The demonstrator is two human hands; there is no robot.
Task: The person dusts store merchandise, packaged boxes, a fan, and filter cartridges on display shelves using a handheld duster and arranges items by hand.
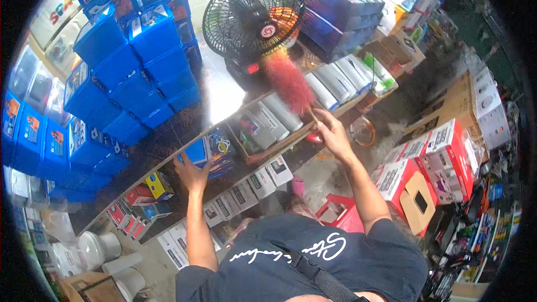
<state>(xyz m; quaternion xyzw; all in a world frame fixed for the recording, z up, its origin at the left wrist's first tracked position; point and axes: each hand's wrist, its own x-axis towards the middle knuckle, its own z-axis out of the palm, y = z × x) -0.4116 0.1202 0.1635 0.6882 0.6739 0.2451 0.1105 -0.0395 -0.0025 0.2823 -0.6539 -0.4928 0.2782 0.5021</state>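
Observation:
My right hand (pixel 331 132) is closed round the thin handle of a red and yellow feathery duster (pixel 288 81). The duster's head lies over silver-grey boxes (pixel 279 113) standing in a row, just below a black fan (pixel 254 14). On the left, my left hand (pixel 192 171) has its fingers spread at a blue box (pixel 197 151) in the long wooden shelf compartment. Whether its fingertips press on the box is hard to tell. Dark patterned packs (pixel 221 146) sit just right of that hand.
Stacked blue boxes (pixel 134 89) rise at the left. Large dark boxes (pixel 338 8) stand behind the fan. Small white boxes (pixel 246 190) line a lower ledge. Red and white cartons (pixel 442 162) are on the right, and white buckets (pixel 100 246) at the lower left.

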